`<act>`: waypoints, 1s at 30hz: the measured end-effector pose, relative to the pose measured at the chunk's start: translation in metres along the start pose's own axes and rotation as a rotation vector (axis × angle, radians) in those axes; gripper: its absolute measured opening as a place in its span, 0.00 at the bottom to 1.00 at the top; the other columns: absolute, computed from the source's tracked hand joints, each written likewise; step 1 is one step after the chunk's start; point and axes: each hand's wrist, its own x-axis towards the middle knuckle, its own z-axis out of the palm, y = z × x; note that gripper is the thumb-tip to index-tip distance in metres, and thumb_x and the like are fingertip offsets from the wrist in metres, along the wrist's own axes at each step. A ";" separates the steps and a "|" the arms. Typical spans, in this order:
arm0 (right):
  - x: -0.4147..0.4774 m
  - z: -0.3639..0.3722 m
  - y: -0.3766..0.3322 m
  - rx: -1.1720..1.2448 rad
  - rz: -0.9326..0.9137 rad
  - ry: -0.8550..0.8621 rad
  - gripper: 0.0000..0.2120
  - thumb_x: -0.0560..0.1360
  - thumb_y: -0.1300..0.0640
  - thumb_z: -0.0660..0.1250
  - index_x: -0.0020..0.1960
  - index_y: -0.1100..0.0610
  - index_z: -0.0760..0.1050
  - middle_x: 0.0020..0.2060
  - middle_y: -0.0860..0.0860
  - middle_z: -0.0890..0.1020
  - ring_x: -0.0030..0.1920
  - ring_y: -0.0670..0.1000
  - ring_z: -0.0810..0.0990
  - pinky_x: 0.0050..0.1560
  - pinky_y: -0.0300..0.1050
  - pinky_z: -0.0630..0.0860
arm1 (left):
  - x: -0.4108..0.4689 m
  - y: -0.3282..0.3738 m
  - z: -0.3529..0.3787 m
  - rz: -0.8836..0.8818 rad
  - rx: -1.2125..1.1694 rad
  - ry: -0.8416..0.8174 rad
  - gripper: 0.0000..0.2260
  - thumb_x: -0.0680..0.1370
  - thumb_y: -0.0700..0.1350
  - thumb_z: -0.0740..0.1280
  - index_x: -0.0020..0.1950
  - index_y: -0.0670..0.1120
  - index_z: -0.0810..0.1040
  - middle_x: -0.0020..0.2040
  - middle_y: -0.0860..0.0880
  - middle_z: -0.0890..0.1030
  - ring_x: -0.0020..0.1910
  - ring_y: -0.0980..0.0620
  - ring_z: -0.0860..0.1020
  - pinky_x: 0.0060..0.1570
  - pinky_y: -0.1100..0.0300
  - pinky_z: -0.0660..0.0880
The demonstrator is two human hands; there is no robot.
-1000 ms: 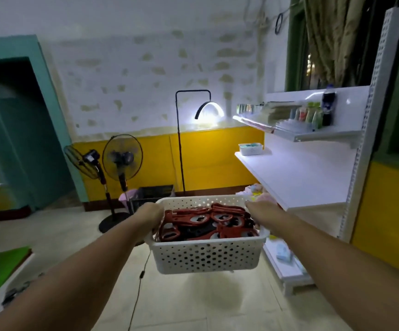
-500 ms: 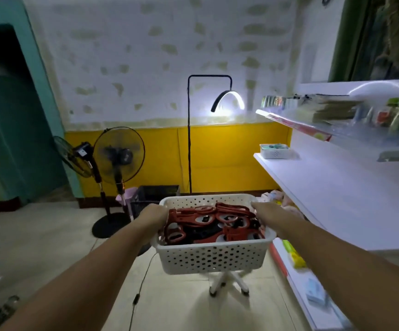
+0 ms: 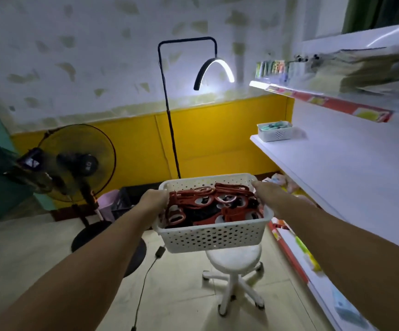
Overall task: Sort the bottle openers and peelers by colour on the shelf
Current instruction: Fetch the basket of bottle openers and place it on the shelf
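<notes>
White perforated basket (image 3: 214, 237) of red openers (image 3: 200, 203), centre frame: left hand (image 3: 154, 199) and right hand (image 3: 266, 191) grasp its end rims; shelf (image 3: 336, 170) lies right, nearer the right hand.

Red openers (image 3: 190, 201), perhaps some black ones among them, lie heaped in a white perforated basket (image 3: 212, 237).

we see bare shelf (image 3: 351, 168) at right before the small basket (image 3: 274, 133); below us a stool (image 3: 233, 261) blocks the floor.

Patchy white wall (image 3: 98, 56), yellow lower band (image 3: 217, 139), lit arc lamp (image 3: 214, 70), standing fan (image 3: 79, 161), white stool (image 3: 233, 259), tiled floor (image 3: 38, 247), white shelf (image 3: 348, 168)
</notes>
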 end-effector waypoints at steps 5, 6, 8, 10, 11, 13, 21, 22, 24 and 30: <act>0.093 0.017 -0.033 0.034 0.016 0.001 0.16 0.78 0.45 0.59 0.38 0.56 0.71 0.32 0.53 0.73 0.32 0.52 0.70 0.36 0.45 0.68 | 0.082 0.033 0.023 -0.026 -0.069 0.018 0.18 0.80 0.51 0.59 0.53 0.37 0.78 0.46 0.38 0.81 0.45 0.41 0.79 0.43 0.53 0.75; 0.110 0.019 -0.039 0.027 0.021 0.008 0.17 0.78 0.45 0.59 0.38 0.55 0.71 0.32 0.53 0.73 0.32 0.52 0.70 0.37 0.46 0.68 | 0.098 0.041 0.027 -0.031 -0.065 0.010 0.18 0.81 0.52 0.58 0.53 0.37 0.77 0.44 0.39 0.80 0.42 0.42 0.78 0.40 0.55 0.73; 0.139 0.023 -0.050 0.026 0.040 0.023 0.18 0.78 0.44 0.59 0.38 0.56 0.72 0.32 0.53 0.74 0.33 0.52 0.72 0.39 0.46 0.70 | 0.132 0.057 0.036 -0.027 -0.067 -0.004 0.18 0.82 0.50 0.55 0.52 0.36 0.76 0.39 0.41 0.77 0.37 0.46 0.74 0.34 0.57 0.68; 0.168 0.025 -0.062 0.048 0.048 0.063 0.19 0.79 0.45 0.59 0.36 0.56 0.70 0.30 0.53 0.74 0.32 0.52 0.72 0.37 0.45 0.70 | 0.167 0.075 0.048 -0.018 -0.094 -0.034 0.16 0.83 0.48 0.53 0.48 0.38 0.75 0.35 0.42 0.74 0.33 0.48 0.71 0.31 0.58 0.64; 0.183 0.025 -0.069 0.060 0.044 0.083 0.19 0.80 0.46 0.59 0.35 0.56 0.68 0.27 0.53 0.73 0.30 0.51 0.71 0.34 0.45 0.69 | 0.186 0.084 0.055 -0.004 -0.121 -0.059 0.16 0.83 0.47 0.53 0.46 0.40 0.74 0.34 0.43 0.72 0.32 0.49 0.70 0.29 0.58 0.63; 0.212 0.025 -0.080 0.110 0.057 0.094 0.21 0.81 0.47 0.57 0.32 0.56 0.64 0.18 0.50 0.71 0.23 0.49 0.70 0.24 0.41 0.66 | 0.229 0.098 0.072 0.022 -0.185 -0.120 0.17 0.83 0.47 0.52 0.52 0.40 0.77 0.31 0.45 0.69 0.30 0.50 0.66 0.29 0.59 0.60; 0.297 0.003 -0.109 0.200 0.052 0.396 0.23 0.80 0.47 0.56 0.28 0.53 0.61 0.16 0.46 0.63 0.21 0.46 0.60 0.24 0.40 0.59 | 0.363 0.177 0.155 0.089 -0.278 -0.485 0.20 0.81 0.44 0.54 0.30 0.45 0.71 0.18 0.49 0.72 0.20 0.52 0.70 0.18 0.71 0.63; 0.303 -0.005 -0.108 0.209 0.065 0.428 0.23 0.80 0.47 0.56 0.28 0.53 0.61 0.15 0.46 0.63 0.21 0.47 0.60 0.25 0.41 0.59 | 0.376 0.187 0.170 0.099 -0.273 -0.531 0.20 0.80 0.45 0.54 0.30 0.46 0.73 0.22 0.47 0.75 0.23 0.52 0.73 0.24 0.69 0.69; 0.312 -0.020 -0.102 0.234 0.092 0.490 0.24 0.80 0.46 0.56 0.27 0.53 0.60 0.15 0.46 0.62 0.22 0.47 0.60 0.27 0.42 0.58 | 0.391 0.198 0.199 0.112 -0.211 -0.606 0.21 0.78 0.48 0.55 0.26 0.47 0.75 0.29 0.43 0.77 0.29 0.47 0.74 0.36 0.59 0.72; 0.351 -0.076 -0.071 0.327 0.159 0.599 0.21 0.79 0.45 0.59 0.31 0.53 0.64 0.19 0.47 0.62 0.23 0.48 0.59 0.27 0.42 0.57 | 0.406 0.216 0.291 0.162 -0.055 -0.687 0.17 0.80 0.46 0.54 0.34 0.44 0.72 0.26 0.46 0.75 0.28 0.47 0.73 0.33 0.58 0.69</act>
